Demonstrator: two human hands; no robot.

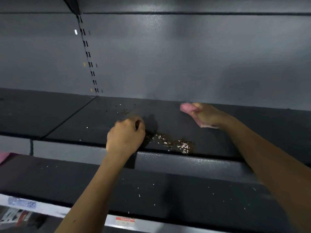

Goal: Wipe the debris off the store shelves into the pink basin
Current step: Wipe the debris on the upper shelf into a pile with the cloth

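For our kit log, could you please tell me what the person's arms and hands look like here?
Both the left hand and the right hand are bare: no gloves, rings or watch show. The left forearm and the right forearm are bare too, with no sleeve in view up to the frame's edge.

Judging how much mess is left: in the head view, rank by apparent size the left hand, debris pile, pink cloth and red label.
1. left hand
2. debris pile, wider but thin and sparse
3. pink cloth and red label: alike; the right hand covers much of the cloth.
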